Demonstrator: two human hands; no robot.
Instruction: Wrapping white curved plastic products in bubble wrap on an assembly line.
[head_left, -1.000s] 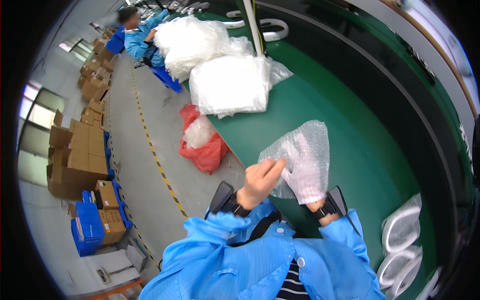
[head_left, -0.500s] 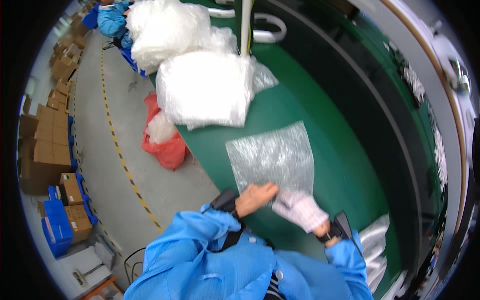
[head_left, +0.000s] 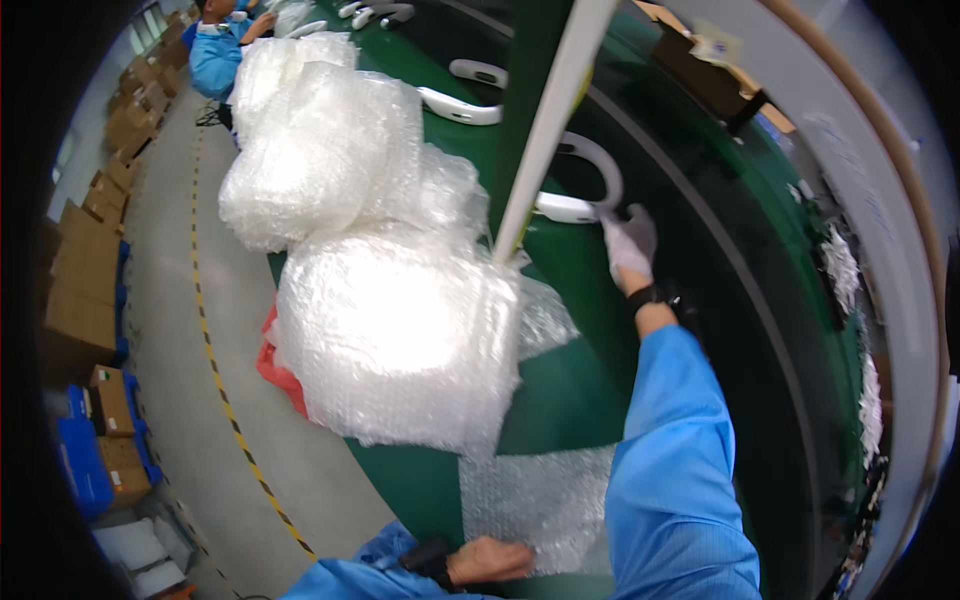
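Under the left grip point(head_left: 490, 560) lies bubble wrap point(head_left: 535, 505).

The right sleeve point(head_left: 672, 470) hides part of the bubble-wrap sheet point(head_left: 530, 495).

Tall heaps of clear bubble-wrap bags point(head_left: 380, 340) crowd the green bench point(head_left: 570, 390); brown cardboard boxes point(head_left: 80, 300) line the grey floor point(head_left: 170, 330) beside a red bag point(head_left: 280, 375).
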